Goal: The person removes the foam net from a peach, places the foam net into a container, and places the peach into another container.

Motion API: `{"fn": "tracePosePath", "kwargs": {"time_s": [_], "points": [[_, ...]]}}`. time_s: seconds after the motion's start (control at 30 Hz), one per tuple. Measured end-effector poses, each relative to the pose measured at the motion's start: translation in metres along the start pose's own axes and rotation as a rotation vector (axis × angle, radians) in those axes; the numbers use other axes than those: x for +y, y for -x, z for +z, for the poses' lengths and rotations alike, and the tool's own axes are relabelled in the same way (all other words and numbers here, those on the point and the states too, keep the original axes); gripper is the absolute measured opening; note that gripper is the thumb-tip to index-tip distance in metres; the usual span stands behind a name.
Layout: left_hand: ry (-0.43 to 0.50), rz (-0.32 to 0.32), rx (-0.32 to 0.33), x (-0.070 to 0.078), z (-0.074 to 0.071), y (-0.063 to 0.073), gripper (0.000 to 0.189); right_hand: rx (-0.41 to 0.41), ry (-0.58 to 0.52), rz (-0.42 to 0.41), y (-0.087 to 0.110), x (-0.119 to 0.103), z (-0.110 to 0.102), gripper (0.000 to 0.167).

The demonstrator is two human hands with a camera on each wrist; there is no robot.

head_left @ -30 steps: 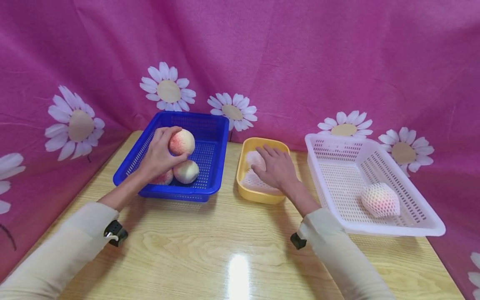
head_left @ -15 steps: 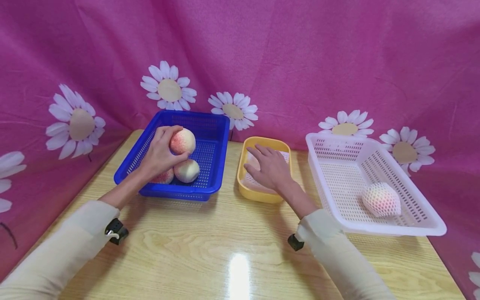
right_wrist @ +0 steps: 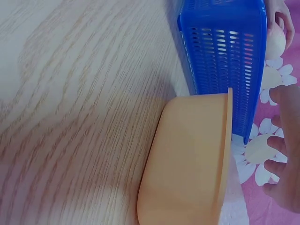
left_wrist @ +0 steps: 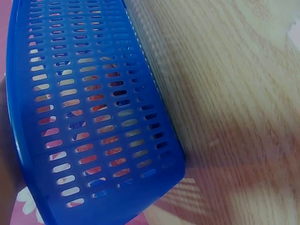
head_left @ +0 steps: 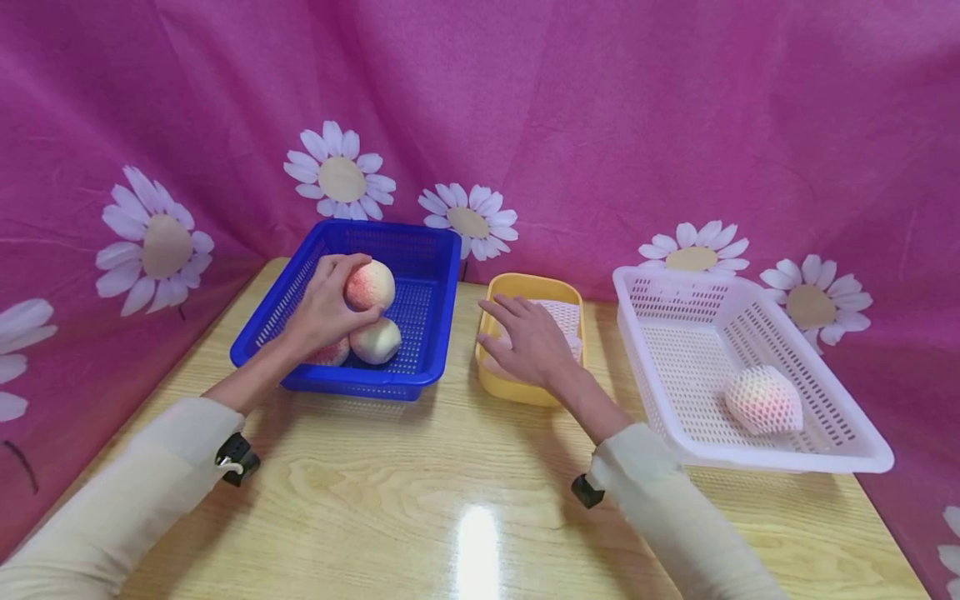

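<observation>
In the head view my left hand (head_left: 325,304) grips a peach (head_left: 371,285) between thumb and fingers, above the blue basket (head_left: 442,325). Under it lie a pale peach (head_left: 377,341) and a redder peach (head_left: 330,353), partly hidden by the hand. My right hand (head_left: 534,343) hovers over the yellow tub (head_left: 517,392), fingers spread and holding nothing. White-pink foam net sleeves (head_left: 564,317) lie in that tub, partly covered by the hand. The right wrist view shows my right hand (right_wrist: 288,150) above the tub's rim. The left wrist view shows mostly the blue basket's slotted wall (left_wrist: 103,122).
At the right stands a white basket (head_left: 667,392) with one peach in a foam net (head_left: 763,400) inside. All containers stand on a wooden table (head_left: 360,500). A pink cloth with daisies (head_left: 570,125) hangs close behind them.
My right hand has shifted slightly left over the yellow tub, uncovering more foam net on its right side. My left hand still holds the peach in nearly the same place.
</observation>
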State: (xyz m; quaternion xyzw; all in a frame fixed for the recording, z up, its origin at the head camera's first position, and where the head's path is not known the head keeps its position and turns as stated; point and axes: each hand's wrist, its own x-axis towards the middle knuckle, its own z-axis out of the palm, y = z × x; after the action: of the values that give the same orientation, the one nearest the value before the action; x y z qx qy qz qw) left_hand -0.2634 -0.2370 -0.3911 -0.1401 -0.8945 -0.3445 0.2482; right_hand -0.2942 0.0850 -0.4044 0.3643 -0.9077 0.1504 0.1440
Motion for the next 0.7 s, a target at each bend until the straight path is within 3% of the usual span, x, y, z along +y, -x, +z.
{"fn": "tracePosePath", "kwargs": {"time_s": [0.3,0.7], "points": [[-0.006,0.002,-0.019,0.001,0.004,-0.003,0.069,-0.006,-0.045,-0.027,-0.004,-0.011,-0.001,0.055],[-0.015,-0.014,-0.071,0.001,0.008,-0.005,0.071,-0.091,-0.142,-0.071,-0.008,-0.026,0.005,0.056]]}}
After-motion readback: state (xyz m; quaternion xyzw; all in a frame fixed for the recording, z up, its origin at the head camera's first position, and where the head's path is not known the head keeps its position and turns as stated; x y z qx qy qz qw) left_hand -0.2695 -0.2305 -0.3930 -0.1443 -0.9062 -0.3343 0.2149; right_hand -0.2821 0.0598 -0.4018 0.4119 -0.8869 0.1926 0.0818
